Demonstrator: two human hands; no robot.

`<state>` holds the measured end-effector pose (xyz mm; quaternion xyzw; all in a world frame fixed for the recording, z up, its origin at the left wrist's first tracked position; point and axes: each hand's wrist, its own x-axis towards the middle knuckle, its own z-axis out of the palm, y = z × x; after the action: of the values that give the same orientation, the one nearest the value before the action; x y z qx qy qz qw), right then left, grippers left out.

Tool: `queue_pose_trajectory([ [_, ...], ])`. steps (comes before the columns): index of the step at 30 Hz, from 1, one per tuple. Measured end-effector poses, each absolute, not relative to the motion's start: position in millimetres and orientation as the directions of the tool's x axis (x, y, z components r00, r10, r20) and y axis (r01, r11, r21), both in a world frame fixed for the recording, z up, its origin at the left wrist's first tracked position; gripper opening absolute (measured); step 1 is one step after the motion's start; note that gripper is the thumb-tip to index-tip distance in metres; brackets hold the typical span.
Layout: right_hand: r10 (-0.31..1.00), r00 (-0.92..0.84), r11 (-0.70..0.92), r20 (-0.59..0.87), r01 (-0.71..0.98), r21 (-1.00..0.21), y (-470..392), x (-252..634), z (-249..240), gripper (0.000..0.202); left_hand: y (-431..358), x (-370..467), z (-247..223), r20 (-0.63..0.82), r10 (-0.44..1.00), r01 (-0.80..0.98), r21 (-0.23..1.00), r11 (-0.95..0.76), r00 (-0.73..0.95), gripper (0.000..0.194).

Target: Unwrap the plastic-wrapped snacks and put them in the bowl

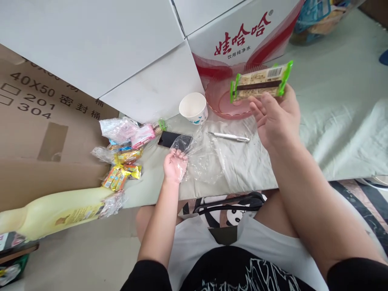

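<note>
My right hand holds a snack packet with bright green ends and a barcode, raised over the right side of a pink transparent bowl. Lower and to the left, my left hand has its fingers curled on a clear plastic bag, which spreads rightward over the cloth. Partly under the bag's edge is a black phone-like object. A white paper cup stands beside the bowl, and a white pen lies just below them.
Small wrapped packets are piled on the left of the cloth-covered table. A large yellow bottle lies at the left edge. Behind stand a brown carton and white boxes. Another bag sits at the back right.
</note>
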<state>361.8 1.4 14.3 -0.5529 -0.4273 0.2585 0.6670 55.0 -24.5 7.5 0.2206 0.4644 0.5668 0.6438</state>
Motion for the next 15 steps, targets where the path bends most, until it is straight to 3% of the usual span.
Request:
queue_pose_trajectory([
  [4, 0.834, 0.496, 0.205, 0.241, 0.128, -0.97, -30.5, 344.1, 24.7, 0.054, -26.9, 56.0, 9.7, -0.364, 0.929, -0.538, 0.797, 0.276, -0.064, 0.029],
  [8, 0.991, 0.099, 0.067, 0.089, 0.206, -0.976, -53.8, 314.7, 26.6, 0.022, -31.3, 55.3, 15.0, -0.377, 0.926, -0.541, 0.773, 0.33, 0.027, 0.036],
  [11, 0.988, -0.142, 0.115, 0.057, 0.441, -0.89, -58.0, 297.5, 21.5, 0.021, -38.1, 55.0, 21.3, -0.433, 0.899, -0.325, 0.843, 0.429, 0.064, 0.043],
  [15, 0.982, -0.179, 0.173, 0.066, 0.689, -0.704, -61.0, 286.5, 11.5, 0.044, -49.3, 50.3, 25.6, -0.394, 0.915, 0.047, 0.916, 0.399, -0.087, 0.062],
])
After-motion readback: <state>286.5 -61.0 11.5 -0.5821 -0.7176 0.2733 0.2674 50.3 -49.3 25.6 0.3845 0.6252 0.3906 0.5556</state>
